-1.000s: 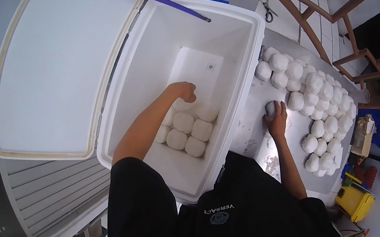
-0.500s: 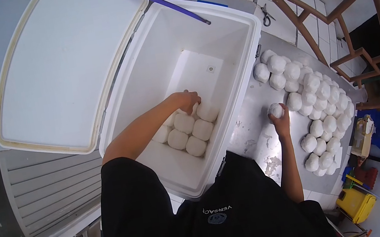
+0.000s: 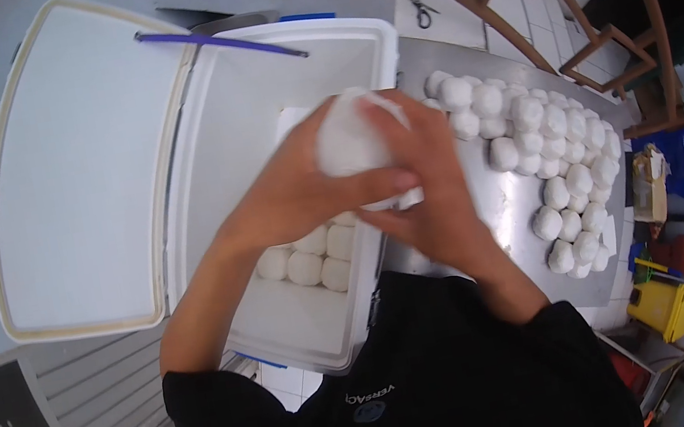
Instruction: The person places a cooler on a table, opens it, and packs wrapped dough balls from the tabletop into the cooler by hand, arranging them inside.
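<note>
Ball: one white ball, roundish, raised in front of the cooler cavity, clasped between both hands; slightly blurred.
Left hand: fingers curled partway round the ball's near-left side, thumb across its lower face.
Right hand: fingers bent over the ball's far-right side, thumb lower down; a small white bit shows between thumb and fingers, can't tell if same ball.
Cooler: lid swung back to the left, purple strap spanning lid to body. Packed balls sit side by side on its floor; rest of that group hidden by arms and hands.
Desk: bare metal just beside the cooler; big cluster of desk balls on it, some stacked.
Progress: early, I'd say. Small group in, one in hand, far more on the desk.
</note>
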A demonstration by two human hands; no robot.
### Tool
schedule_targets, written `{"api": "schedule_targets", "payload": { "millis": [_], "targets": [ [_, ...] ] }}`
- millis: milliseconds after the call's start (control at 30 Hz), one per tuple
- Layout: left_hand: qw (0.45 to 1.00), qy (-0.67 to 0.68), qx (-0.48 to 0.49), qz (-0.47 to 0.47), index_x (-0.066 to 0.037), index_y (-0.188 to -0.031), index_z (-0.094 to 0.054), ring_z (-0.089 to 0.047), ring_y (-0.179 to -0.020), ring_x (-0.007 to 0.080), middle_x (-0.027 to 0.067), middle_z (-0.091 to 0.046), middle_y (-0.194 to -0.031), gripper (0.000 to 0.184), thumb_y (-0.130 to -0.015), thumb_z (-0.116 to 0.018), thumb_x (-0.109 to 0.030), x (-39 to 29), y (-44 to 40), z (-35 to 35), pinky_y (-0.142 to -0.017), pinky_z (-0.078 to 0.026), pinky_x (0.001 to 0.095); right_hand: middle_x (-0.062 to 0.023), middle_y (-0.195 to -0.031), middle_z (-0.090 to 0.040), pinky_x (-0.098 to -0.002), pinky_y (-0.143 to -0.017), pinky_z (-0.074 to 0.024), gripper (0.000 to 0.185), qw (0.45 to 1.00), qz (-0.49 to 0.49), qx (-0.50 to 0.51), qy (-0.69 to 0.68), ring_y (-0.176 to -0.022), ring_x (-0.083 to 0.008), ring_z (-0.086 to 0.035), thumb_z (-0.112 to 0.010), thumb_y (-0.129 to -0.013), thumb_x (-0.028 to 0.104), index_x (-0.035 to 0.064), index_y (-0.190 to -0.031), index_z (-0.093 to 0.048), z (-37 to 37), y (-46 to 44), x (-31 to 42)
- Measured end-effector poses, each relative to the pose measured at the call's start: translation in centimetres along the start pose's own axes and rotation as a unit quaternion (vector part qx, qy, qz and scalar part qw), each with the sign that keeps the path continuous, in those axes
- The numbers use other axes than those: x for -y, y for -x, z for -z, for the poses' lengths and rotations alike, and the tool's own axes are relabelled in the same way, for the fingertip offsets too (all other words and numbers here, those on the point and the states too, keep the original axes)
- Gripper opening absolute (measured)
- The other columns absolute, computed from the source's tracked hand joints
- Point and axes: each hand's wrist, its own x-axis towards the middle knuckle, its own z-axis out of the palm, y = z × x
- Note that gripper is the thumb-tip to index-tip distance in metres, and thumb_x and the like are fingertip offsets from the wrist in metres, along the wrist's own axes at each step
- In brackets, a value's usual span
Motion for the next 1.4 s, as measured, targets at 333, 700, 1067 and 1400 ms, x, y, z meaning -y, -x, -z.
{"api": "schedule_targets", "payload": {
  "millis": [333,700,1067,1400],
  "targets": [
    [0.938,-0.190,-0.088,0.278,0.004,-0.138,-0.046,-0.060,-0.110,0.0253,0.0178,-0.060,-0.124,0.080,-0.078,-0.078,-0.040,20.2,-1.0,11.4,-0.089,-0.049,0.0353,-0.0221,-0.136,-0.049,-0.0483,-0.090,-0.0500,0.067,0.937,-0.205,0.027,0.283,-0.120,-0.0418,-0.049,-0.074,-0.079,0.019,0.0092,-0.138,-0.045,-8.3,9.3,-29.7],
    [0.739,-0.614,0.079,0.264,-0.001,-0.144,-0.036,-0.047,-0.130,0.0331,0.0193,-0.048,-0.141,0.066,-0.090,-0.063,-0.028,32.1,-0.9,9.9,-0.104,-0.043,0.0433,-0.0202,-0.129,-0.049,-0.0489,-0.087,-0.0533,0.082,0.872,-0.278,0.224,0.335,-0.114,-0.0456,-0.051,-0.081,-0.071,0.028,0.0209,-0.142,-0.041,-7.7,6.0,-35.7],
    [0.625,-0.741,0.186,0.160,-0.020,-0.133,-0.051,-0.048,-0.121,0.0304,0.0116,-0.048,-0.135,0.069,-0.070,-0.081,-0.024,31.2,-2.1,9.3,-0.093,-0.046,0.0422,-0.0211,-0.129,-0.047,-0.0472,-0.087,-0.0523,0.082,0.875,-0.244,0.215,0.359,-0.111,-0.0447,-0.051,-0.081,-0.071,0.024,0.0213,-0.142,-0.041,-7.9,6.8,-35.2],
    [0.675,-0.700,0.082,0.219,-0.007,-0.116,-0.055,-0.050,-0.112,0.0330,0.0152,-0.053,-0.118,0.051,-0.074,-0.077,-0.028,34.2,2.5,8.0,-0.091,-0.047,0.0434,-0.0212,-0.125,-0.047,-0.0481,-0.087,-0.0515,0.080,0.888,-0.244,0.192,0.340,-0.109,-0.0447,-0.051,-0.082,-0.069,0.020,0.0198,-0.139,-0.043,-8.0,7.5,-34.7]
  ]
}}
